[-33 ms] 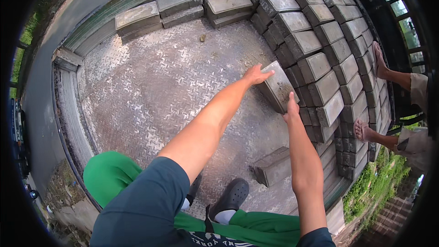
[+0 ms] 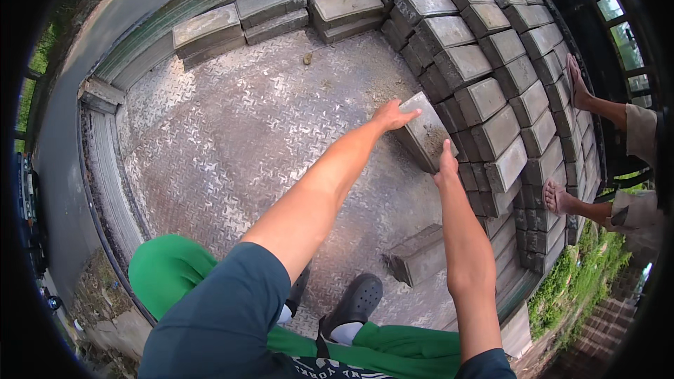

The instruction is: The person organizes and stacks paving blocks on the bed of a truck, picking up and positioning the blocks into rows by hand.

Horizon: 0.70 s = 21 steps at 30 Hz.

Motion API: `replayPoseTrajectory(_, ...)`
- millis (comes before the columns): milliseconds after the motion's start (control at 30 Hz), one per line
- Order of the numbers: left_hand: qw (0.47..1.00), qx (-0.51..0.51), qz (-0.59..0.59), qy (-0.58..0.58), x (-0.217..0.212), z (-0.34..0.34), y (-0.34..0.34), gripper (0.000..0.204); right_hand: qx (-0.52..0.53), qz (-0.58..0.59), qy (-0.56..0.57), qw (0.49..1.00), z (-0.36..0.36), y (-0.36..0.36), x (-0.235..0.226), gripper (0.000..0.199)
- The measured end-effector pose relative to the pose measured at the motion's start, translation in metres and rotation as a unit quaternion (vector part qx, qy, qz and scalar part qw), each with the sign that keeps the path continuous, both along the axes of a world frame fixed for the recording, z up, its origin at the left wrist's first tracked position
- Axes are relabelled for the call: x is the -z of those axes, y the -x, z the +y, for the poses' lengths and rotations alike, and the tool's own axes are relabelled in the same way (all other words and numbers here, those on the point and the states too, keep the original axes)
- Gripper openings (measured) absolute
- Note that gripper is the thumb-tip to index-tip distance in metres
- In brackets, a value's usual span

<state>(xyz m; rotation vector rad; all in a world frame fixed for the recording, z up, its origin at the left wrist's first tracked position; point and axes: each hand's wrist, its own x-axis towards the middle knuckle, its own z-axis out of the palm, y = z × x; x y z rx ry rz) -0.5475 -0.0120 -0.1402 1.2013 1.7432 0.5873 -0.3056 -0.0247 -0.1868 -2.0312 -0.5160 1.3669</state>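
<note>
A grey concrete paving block [image 2: 425,133] is tilted against the foot of a stacked wall of like blocks [image 2: 491,91]. My left hand [image 2: 394,114] grips its far upper end. At the block's near end, my right hand [image 2: 445,166] has its fingers on the edge. Both arms reach forward from the lower edge over a metal tread-plate floor [image 2: 246,133].
A loose block [image 2: 420,256] lies on the floor close to my black shoe [image 2: 358,302]. More blocks [image 2: 274,10] line the far edge. Another person's bare feet [image 2: 558,198] stand on the stack at the right. A raised rim [image 2: 105,168] bounds the floor at the left.
</note>
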Motion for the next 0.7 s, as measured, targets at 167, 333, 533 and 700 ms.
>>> replayPoseTrajectory(167,0.999,0.028,0.035,0.017,0.012,0.009,-0.011,0.085,0.021,-0.012,0.018,1.000,-0.006,0.002,-0.003,0.103)
replayPoseTrajectory(333,0.999,-0.031,0.007,0.039,0.016,0.015,-0.001,0.079,0.004,0.011,0.018,1.000,-0.013,0.019,-0.016,0.095)
replayPoseTrajectory(533,0.991,-0.029,-0.085,0.096,-0.010,-0.020,-0.006,0.089,0.001,0.002,-0.014,1.000,-0.025,-0.006,-0.024,0.109)
replayPoseTrajectory(700,0.986,-0.129,-0.009,0.102,-0.055,-0.086,-0.002,0.102,0.019,0.137,0.009,0.990,-0.082,0.030,-0.057,0.104)
